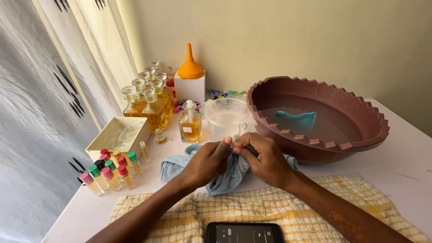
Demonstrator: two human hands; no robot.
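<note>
My left hand [208,163] and my right hand [265,158] meet at the middle of the table, both pinched on a light blue cloth [227,176] that is bunched between them. The fingertips press together at the cloth's top, and a small thing wrapped inside is hidden, so I cannot tell what it is. The cloth trails left onto the white table [396,166] and lies partly over a yellow checked towel [252,209].
A brown scalloped basin [355,135] of water with a blue cloth in it [297,118] stands right. A clear plastic tub [225,118], glass bottles of amber liquid [150,103], small capped vials [110,173], a white tray [118,135], an orange funnel [190,67] and a phone [245,233] surround me.
</note>
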